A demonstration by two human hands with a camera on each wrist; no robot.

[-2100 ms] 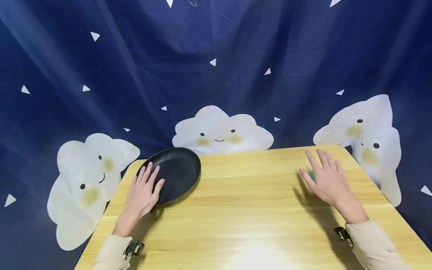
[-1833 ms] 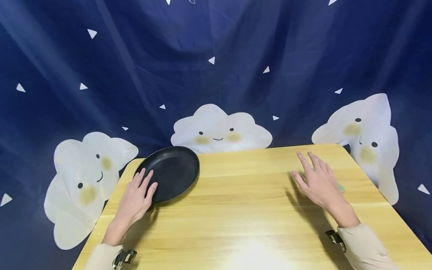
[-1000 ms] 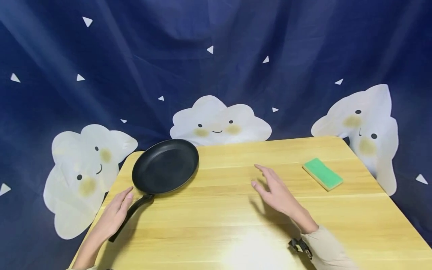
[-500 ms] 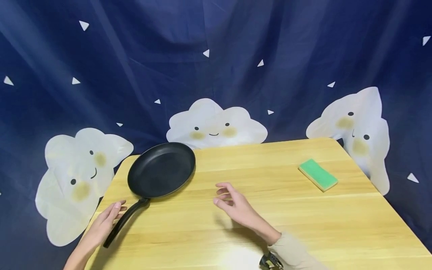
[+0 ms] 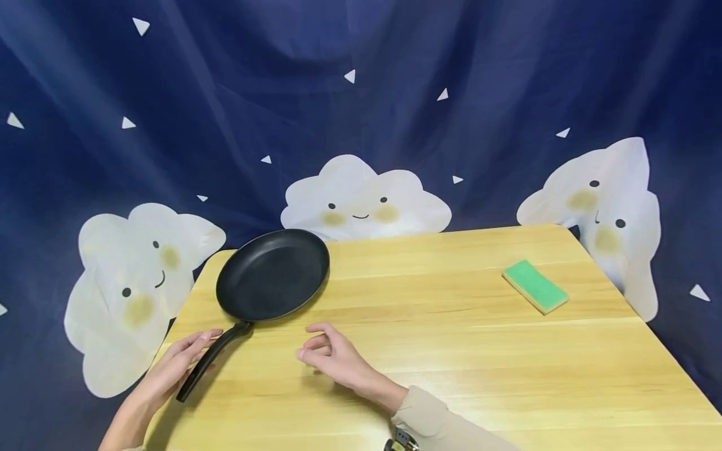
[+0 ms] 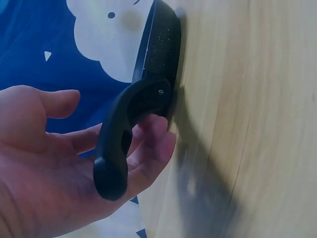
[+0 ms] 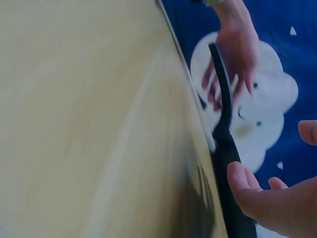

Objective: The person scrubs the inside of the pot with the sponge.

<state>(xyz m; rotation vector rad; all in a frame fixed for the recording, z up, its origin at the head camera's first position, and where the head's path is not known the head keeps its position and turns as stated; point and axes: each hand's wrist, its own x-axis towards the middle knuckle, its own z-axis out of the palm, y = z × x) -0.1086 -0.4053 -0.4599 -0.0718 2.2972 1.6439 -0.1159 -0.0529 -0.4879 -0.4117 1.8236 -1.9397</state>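
A black frying pan (image 5: 275,275) lies at the table's left, its handle (image 5: 210,362) slanting toward the near left. My left hand (image 5: 169,369) is beside that handle. In the left wrist view, the fingers of the left hand (image 6: 44,173) reach beneath the handle (image 6: 111,153), while the thumb stands apart from it; whether they touch I cannot tell. My right hand (image 5: 341,362) is over the table right of the handle, fingers loosely bent, holding nothing. In the right wrist view, the right hand (image 7: 275,203) appears in front of the pan (image 7: 227,173).
A green-topped sponge (image 5: 536,285) lies on the right part of the wooden table (image 5: 451,351). Behind the table hangs a dark blue curtain (image 5: 395,113) with white clouds and triangles. The pan sits close to the table's far left corner.
My right hand has moved left from over the sponge toward the pan handle, uncovering the sponge. My left hand has drawn back from over the pan to beside its handle.
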